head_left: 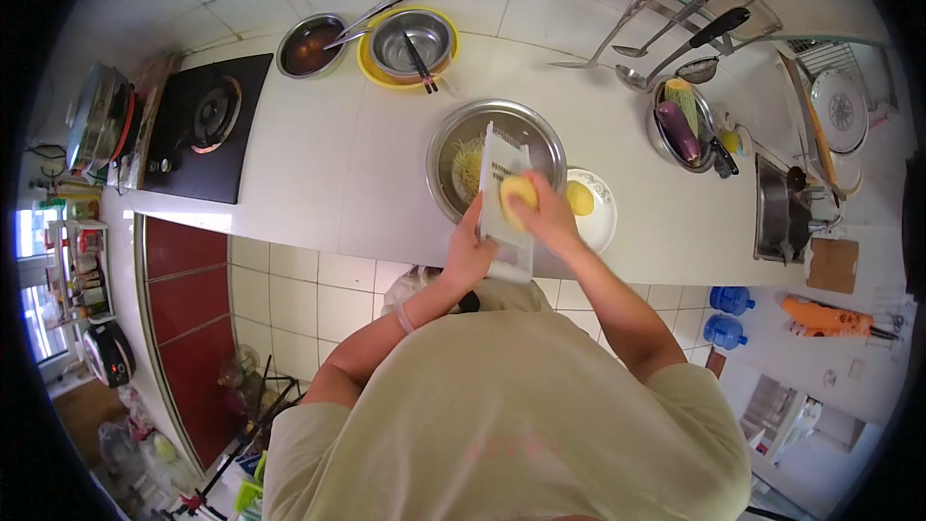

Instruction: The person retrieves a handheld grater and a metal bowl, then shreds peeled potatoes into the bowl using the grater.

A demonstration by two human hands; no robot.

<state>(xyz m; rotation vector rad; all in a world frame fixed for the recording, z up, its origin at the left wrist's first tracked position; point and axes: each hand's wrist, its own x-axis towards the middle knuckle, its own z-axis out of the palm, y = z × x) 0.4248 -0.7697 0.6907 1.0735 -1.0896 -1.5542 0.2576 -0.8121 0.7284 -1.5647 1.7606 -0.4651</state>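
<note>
My left hand [470, 253] is closed around the lower side of a white grater [494, 217], which leans at a slant over a steel bowl [445, 127]. A peeled yellow potato [518, 195] is gripped in my right hand [546, 216] and lies against the grater's face. Pale shreds [468, 167] are heaped in the bowl, left of the grater. Just right of the bowl, a second peeled potato [580, 198] rests on a white plate [600, 222], partly behind my right hand.
At the back stand a pan [311, 45] of dark liquid and a steel bowl [411, 41] with chopsticks in a yellow basin [367, 63]. Right are a bowl with an eggplant [678, 130], a knife [723, 156] and a sink [783, 217]. A stove [207, 125] is left.
</note>
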